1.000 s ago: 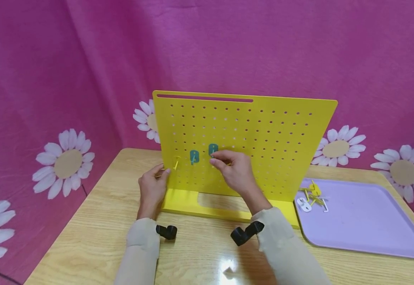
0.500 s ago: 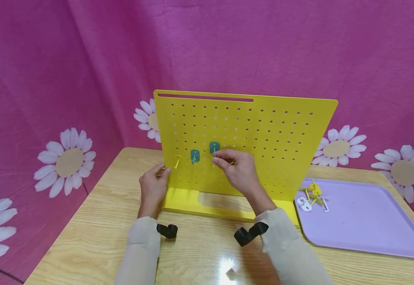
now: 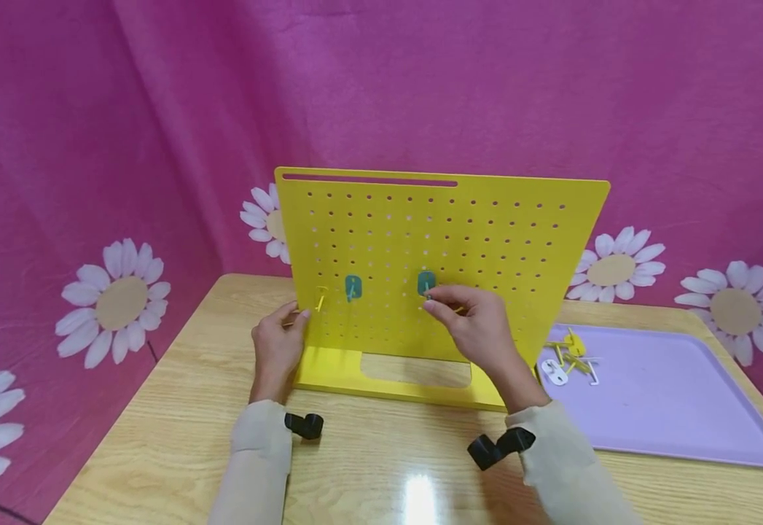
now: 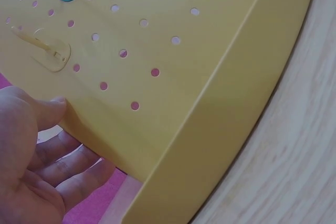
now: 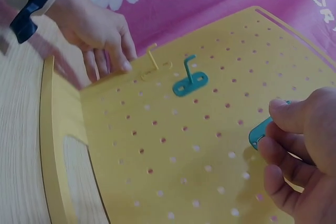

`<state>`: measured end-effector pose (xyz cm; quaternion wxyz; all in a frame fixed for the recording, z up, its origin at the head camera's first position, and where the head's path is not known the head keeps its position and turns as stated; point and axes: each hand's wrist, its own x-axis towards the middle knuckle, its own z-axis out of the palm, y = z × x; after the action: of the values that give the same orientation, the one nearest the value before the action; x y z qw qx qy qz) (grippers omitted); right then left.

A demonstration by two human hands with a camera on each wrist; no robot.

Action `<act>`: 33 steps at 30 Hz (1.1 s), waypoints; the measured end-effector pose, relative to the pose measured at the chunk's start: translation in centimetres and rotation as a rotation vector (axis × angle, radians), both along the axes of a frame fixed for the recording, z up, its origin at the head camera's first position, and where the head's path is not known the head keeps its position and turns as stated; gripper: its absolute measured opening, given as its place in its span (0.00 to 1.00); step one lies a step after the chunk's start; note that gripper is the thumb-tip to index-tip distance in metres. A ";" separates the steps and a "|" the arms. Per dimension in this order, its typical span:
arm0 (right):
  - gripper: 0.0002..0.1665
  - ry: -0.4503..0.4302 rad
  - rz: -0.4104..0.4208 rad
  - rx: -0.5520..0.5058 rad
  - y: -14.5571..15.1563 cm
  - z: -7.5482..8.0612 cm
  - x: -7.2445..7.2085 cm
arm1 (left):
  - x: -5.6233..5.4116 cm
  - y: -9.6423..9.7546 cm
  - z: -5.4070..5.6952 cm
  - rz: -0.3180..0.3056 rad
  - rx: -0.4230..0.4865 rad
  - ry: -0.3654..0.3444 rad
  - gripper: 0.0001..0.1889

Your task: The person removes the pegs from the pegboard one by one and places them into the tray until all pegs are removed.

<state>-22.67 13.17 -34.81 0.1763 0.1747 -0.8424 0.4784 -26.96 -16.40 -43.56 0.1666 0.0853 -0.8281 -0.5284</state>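
Observation:
A yellow pegboard [image 3: 525,191] stands upright on its base. My left hand [image 3: 278,346] grips its left edge, thumb on the front face and fingers behind, as the left wrist view shows. With thumb and fingertips my right hand [image 3: 476,321] pinches the peg of a teal hook [image 3: 426,279], its backplate close against the board's face near the middle. Left of it, a second teal hook [image 3: 353,286] is on the board, peg pointing outward. A yellow hook [image 3: 321,299] sits on the board beside my left thumb. In the right wrist view my fingers partly cover the held teal hook [image 5: 259,134].
A lilac tray [image 3: 683,401] lies on the wooden table [image 3: 355,467], to the right of the board. Several yellow and white hooks [image 3: 573,357] are bunched at its left end. A pink flowered curtain [image 3: 381,87] hangs behind the board.
My right hand has moved right along the board with the pinched teal hook, away from the second teal hook. The left hand keeps its grip on the edge.

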 end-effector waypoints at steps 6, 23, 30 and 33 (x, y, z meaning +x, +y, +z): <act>0.09 0.032 -0.038 0.071 2.7 0.0 1.2 | -0.1 -0.1 -0.1 0.002 0.001 0.016 0.19; 0.07 0.189 -0.200 0.165 10.4 -0.5 4.7 | -0.1 0.1 -0.1 0.002 -0.011 0.005 0.20; 0.10 0.209 -0.252 0.165 12.6 -0.8 5.5 | -0.1 0.0 -0.2 -0.002 -0.004 -0.001 0.19; 0.10 0.190 -0.285 0.172 13.5 -1.0 5.9 | 0.0 0.0 -0.1 -0.002 -0.005 -0.002 0.19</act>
<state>-16.74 26.72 -35.84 0.3055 0.1128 -0.8759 0.3560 -27.00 -16.41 -43.67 0.1656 0.0846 -0.8297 -0.5264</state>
